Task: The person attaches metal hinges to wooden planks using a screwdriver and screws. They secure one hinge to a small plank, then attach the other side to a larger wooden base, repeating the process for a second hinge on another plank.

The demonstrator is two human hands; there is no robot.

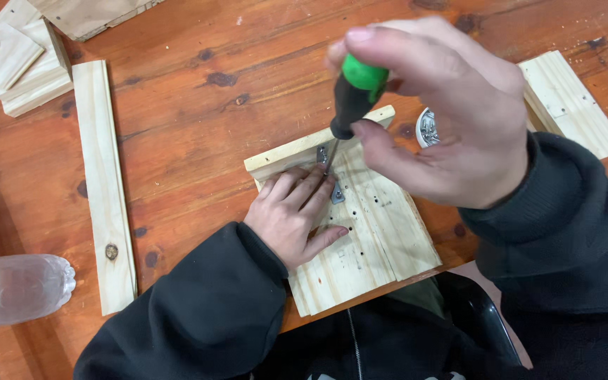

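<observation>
At the far left a clear plastic bottle point(15, 288) lies on its side at the edge of the reddish knotty wooden desk point(198, 105), beside a long pale pine slat point(107, 183) and, above it, a stack of small square pine offcuts point(19, 63). Near the middle, the left hand point(297, 211) lies flat, fingers spread, on the pale pine board with drilled holes point(374, 239), apparently pinning it so it cannot slide; it grips nothing. Its fingertips sit just beside a small grey metal bracket point(337, 195). Above, the right hand point(445, 112) is closed around the green-and-black-handled screwdriver point(357, 95), wrist raised, shaft tilted down onto the bracket. Behind it sits a small round dish of screws point(427, 128), then a grooved pine plank point(571, 102)
</observation>
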